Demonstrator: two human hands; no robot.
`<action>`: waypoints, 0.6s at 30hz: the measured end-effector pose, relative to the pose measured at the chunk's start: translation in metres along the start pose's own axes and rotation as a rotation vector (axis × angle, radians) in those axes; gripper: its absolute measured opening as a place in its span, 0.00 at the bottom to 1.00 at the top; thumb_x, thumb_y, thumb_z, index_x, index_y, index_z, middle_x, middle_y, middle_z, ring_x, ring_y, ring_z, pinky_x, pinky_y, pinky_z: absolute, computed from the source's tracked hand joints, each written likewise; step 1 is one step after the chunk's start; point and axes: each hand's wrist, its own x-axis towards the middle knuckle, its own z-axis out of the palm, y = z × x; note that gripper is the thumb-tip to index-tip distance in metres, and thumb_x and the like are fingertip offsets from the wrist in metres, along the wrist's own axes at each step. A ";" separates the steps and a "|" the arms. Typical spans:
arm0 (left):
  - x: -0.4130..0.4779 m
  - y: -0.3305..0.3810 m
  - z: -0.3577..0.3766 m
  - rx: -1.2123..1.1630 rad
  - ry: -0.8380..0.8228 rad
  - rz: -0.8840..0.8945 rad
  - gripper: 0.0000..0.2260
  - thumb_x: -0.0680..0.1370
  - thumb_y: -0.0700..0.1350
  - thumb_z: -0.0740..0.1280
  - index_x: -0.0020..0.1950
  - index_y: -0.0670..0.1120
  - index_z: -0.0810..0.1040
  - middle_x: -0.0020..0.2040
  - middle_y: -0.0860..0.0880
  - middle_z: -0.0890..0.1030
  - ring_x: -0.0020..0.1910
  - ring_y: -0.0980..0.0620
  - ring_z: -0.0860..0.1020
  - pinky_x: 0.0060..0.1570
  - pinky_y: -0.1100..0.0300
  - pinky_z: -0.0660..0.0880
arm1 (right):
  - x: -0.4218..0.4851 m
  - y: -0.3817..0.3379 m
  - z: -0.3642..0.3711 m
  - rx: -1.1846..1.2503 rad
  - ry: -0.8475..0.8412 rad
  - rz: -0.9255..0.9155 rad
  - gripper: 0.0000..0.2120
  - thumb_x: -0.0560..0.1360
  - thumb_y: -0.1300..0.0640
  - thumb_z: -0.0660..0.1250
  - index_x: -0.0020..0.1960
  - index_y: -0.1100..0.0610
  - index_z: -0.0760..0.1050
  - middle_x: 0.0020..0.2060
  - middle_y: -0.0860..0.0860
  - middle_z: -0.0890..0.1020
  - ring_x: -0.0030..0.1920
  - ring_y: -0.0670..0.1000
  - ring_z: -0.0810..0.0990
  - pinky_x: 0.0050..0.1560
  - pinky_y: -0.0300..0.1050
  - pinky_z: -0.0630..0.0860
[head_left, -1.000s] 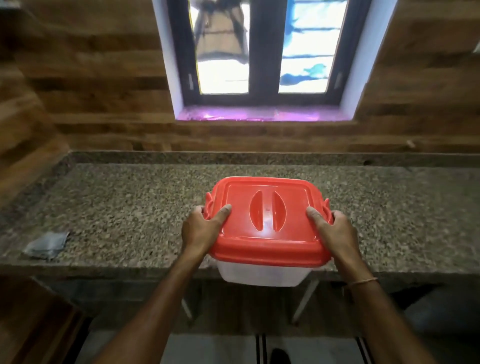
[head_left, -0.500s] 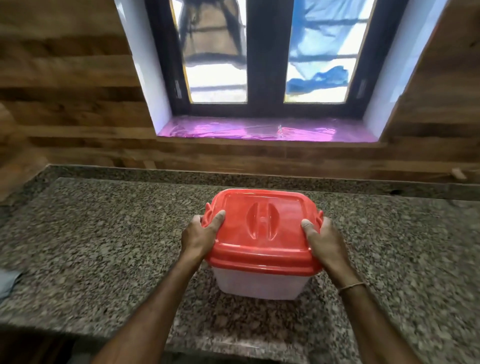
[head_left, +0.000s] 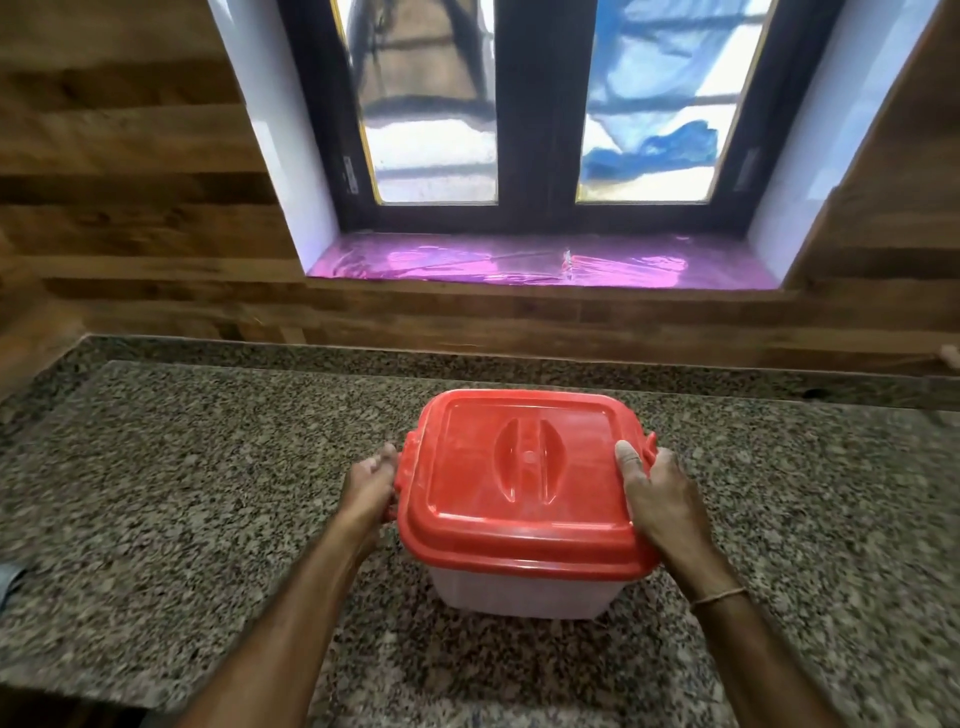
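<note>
Red-lidded container (head_left: 519, 592) on granite counter (head_left: 156, 493)

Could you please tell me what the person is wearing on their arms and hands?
Both arms are bare, with no sleeves in view. The left hand wears nothing; the right hand has a thin tan thread band at its wrist. No gloves or rings show.
</note>
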 end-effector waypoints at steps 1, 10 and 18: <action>-0.001 0.007 0.002 0.051 0.038 0.054 0.29 0.83 0.65 0.57 0.70 0.42 0.74 0.49 0.42 0.82 0.40 0.48 0.83 0.35 0.54 0.82 | 0.002 0.000 0.001 0.013 0.001 0.015 0.27 0.82 0.33 0.52 0.58 0.56 0.71 0.46 0.53 0.78 0.43 0.54 0.78 0.40 0.46 0.70; 0.003 0.010 0.017 -0.027 -0.073 0.225 0.25 0.73 0.65 0.73 0.62 0.48 0.80 0.54 0.42 0.87 0.51 0.41 0.87 0.55 0.38 0.83 | 0.014 0.002 0.011 0.463 0.004 0.206 0.32 0.84 0.38 0.55 0.37 0.61 0.81 0.40 0.60 0.86 0.41 0.60 0.84 0.48 0.57 0.81; 0.009 0.006 0.024 -0.053 -0.132 0.220 0.36 0.73 0.66 0.71 0.74 0.46 0.72 0.59 0.40 0.85 0.47 0.45 0.88 0.39 0.52 0.85 | 0.003 0.030 0.001 0.472 0.168 0.252 0.17 0.86 0.49 0.56 0.48 0.57 0.79 0.40 0.51 0.82 0.41 0.53 0.81 0.40 0.44 0.76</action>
